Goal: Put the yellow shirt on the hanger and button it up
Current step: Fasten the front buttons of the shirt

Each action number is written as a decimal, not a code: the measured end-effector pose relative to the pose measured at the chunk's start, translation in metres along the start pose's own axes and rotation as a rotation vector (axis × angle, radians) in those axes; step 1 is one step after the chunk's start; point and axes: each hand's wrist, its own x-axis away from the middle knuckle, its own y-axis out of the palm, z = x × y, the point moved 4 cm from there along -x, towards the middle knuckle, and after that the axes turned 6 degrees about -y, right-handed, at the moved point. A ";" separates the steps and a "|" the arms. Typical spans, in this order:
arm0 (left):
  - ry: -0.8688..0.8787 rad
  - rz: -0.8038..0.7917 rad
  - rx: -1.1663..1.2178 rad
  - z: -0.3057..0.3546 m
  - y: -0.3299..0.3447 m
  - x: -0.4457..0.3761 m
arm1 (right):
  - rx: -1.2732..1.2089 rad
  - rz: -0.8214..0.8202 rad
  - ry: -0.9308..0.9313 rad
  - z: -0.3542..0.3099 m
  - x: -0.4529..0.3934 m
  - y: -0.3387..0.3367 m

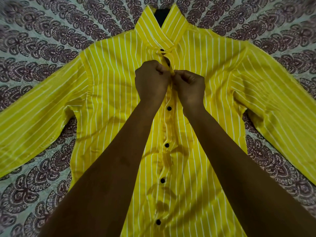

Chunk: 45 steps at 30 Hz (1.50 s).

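The yellow shirt (111,93) with thin white stripes lies flat, front up, sleeves spread to both sides. Black buttons run down its front placket; the collar button (162,50) and several lower ones, such as the button (169,108) below my hands, are fastened. A dark hanger (160,16) shows only inside the collar opening. My left hand (151,79) and my right hand (189,84) are side by side on the upper chest, both pinching the placket edges where a small gap is open. The button there is hidden by my fingers.
The shirt rests on a pale bedspread (51,31) printed with dark paisley shapes, which fills the whole view around it. My forearms cross the lower half of the shirt.
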 end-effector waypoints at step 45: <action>0.385 -0.083 -0.062 -0.022 0.012 -0.011 | -0.100 -0.033 0.421 0.008 -0.010 0.011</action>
